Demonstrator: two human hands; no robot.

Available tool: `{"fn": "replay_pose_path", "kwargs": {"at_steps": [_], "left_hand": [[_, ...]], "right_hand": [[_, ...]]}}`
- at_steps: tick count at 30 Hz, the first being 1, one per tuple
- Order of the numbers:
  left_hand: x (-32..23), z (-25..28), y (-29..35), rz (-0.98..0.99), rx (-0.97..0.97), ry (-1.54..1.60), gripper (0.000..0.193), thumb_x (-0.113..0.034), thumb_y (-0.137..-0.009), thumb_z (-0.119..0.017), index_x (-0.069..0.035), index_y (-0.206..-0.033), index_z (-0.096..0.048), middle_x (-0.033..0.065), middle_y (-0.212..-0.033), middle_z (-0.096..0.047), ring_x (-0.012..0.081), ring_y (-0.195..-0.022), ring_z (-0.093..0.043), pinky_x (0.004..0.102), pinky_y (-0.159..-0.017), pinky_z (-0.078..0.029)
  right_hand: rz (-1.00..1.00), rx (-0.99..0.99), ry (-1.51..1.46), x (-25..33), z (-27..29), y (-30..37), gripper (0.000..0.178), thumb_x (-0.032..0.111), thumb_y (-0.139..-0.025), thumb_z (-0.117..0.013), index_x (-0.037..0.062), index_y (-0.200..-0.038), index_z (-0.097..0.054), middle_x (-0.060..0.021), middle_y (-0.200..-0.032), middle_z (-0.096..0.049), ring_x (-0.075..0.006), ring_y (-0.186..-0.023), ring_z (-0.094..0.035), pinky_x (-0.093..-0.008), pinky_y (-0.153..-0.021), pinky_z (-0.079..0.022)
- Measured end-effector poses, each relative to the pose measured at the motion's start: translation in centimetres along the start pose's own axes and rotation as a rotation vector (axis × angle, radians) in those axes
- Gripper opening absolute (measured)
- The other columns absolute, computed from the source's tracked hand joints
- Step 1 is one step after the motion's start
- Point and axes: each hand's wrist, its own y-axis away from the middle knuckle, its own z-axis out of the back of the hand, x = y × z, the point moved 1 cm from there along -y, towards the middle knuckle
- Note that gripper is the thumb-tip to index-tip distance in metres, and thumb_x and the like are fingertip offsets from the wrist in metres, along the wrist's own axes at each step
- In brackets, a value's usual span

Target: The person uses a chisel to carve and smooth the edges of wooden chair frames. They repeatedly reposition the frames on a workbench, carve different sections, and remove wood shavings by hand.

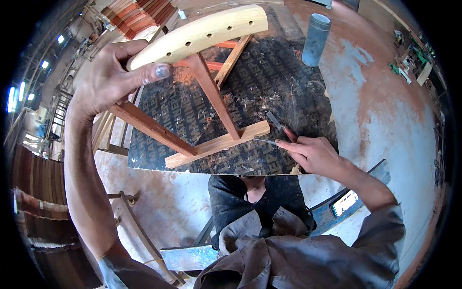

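My left hand [113, 74] is closed round the left end of a pale curved wooden rail [202, 34], which has a row of holes along it. Reddish-brown wooden legs [211, 94] run from the rail down to a lighter flat crossbar [219, 144] near the board's front edge, so the piece stands as one frame. My right hand [315, 153] pinches a thin grey metal tool [264, 140], its tip by the crossbar's right end. Just beyond those fingers lies a tool with a grey metal end and red handle [289, 134]; its exact kind cannot be made out.
Wood shavings and dust litter the dark printed board [298, 103]. On it, farther back, lie more wooden pieces [233, 60]. A blue-grey cylinder [316, 41] stands at its far right corner. Stacked wood strips [139, 17] sit far left; a blue bench [190, 257] is below.
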Motion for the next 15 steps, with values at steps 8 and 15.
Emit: {"fn": "replay_pose_path", "kwargs": {"at_steps": [8, 15], "left_hand": [[-0.7, 0.6, 1.6, 0.111, -0.091, 0.043, 0.082, -0.082, -0.093, -0.054, -0.004, -0.072, -0.071, -0.0031, -0.049, -0.046, 0.0077, -0.047, -0.045, 0.0297, -0.044, -0.030], [-0.6, 1.0, 1.9, 0.090, -0.077, 0.023, 0.071, -0.069, -0.098, -0.060, -0.006, -0.068, -0.064, -0.0081, -0.055, -0.038, 0.0046, -0.051, -0.034, 0.0298, -0.049, -0.023]], "right_hand": [[0.236, 0.016, 0.053, -3.5, 0.4, -1.8, 0.048, 0.013, -0.093, -0.067, 0.0193, -0.141, -0.067, -0.0123, -0.090, -0.070, -0.0292, -0.068, -0.072, -0.0423, -0.058, -0.058], [0.320, 0.067, 0.168, -4.1, 0.4, -2.9, 0.071, 0.016, -0.079, -0.076, 0.0158, -0.148, -0.059, -0.0095, -0.086, -0.067, -0.0248, -0.071, -0.070, -0.0408, -0.059, -0.057]]}}
